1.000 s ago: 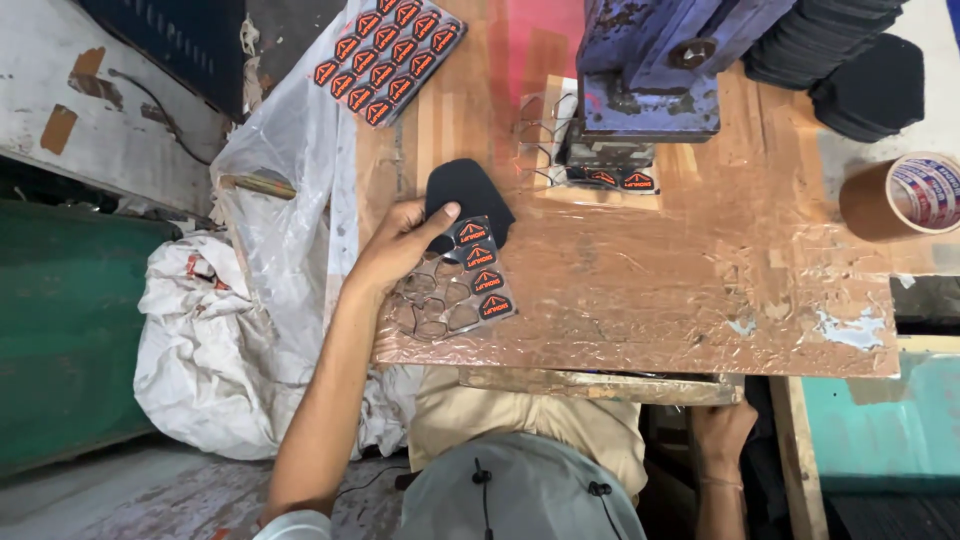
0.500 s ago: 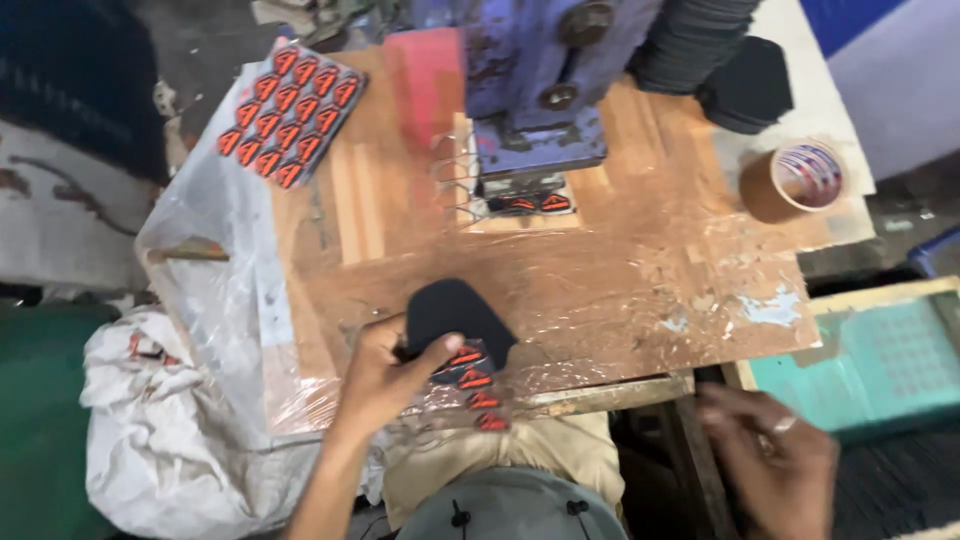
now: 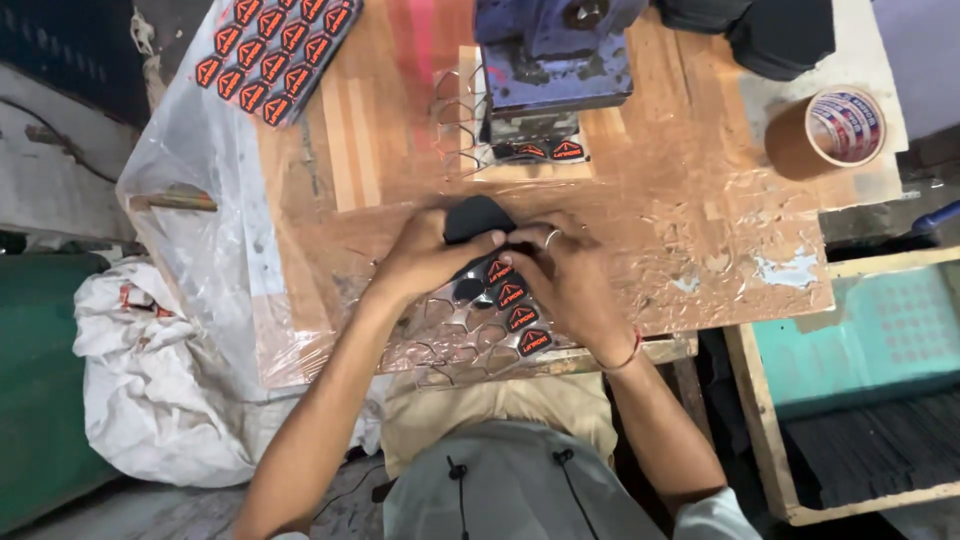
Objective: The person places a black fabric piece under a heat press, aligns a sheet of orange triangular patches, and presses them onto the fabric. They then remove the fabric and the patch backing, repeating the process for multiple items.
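- Black fabric piece [image 3: 476, 218] sits mid-table, just near of the blue press [image 3: 553, 50], over the sheet of orange-black badges [image 3: 508, 300].
- Right hand [image 3: 566, 278] has come in since a second ago; it was off-table.
- Left hand [image 3: 425, 257] still pinches the fabric; both hands' fingers closed on it, so work is two-handed now.

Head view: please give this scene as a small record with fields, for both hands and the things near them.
left hand: on black fabric piece
right hand: on the same piece, ring on one finger
under hands: clear sheet with orange-and-black patches
surface: wooden table under wrinkled film
behind: blue press machine
far left: tray of patches
far right: tape roll
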